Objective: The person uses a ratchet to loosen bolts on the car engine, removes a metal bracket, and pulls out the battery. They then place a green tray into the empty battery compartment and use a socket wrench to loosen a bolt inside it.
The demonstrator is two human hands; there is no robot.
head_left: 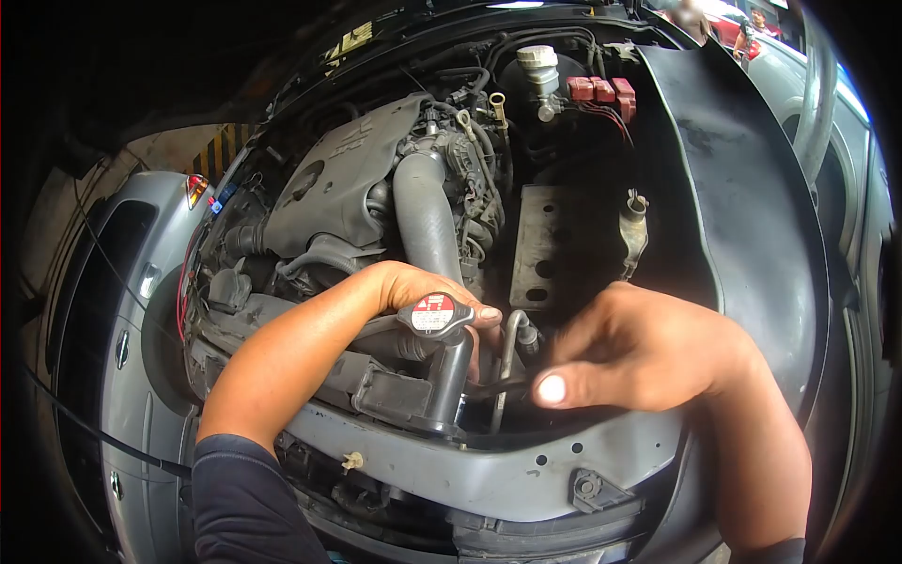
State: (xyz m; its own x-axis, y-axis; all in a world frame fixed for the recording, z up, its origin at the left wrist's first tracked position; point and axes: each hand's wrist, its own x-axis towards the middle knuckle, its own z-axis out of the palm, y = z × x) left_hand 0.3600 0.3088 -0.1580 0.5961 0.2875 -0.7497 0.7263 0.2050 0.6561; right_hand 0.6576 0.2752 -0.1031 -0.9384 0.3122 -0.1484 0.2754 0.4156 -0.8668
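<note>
My left hand (427, 284) reaches in behind the radiator cap (433, 314), which has a red and white label and sits on the black filler neck (449, 381). The thumb and a finger show beside the cap; the other fingers are hidden behind the neck. My right hand (648, 352) is closed at the right, its thumb pressed toward curled, slightly blurred fingers. At its thumb a dark, thin piece (503, 385) runs toward my left hand; I cannot make out what it is. A bent metal pipe (508, 362) and a dark fitting (529, 336) stand between the hands.
An engine cover (343, 174) and a thick grey intake hose (423, 207) lie beyond my left arm. A bare metal battery tray (534, 244), a loose cable clamp (634, 226) and a fender cover (742, 207) are near my right hand. The front crossmember (526, 479) runs below.
</note>
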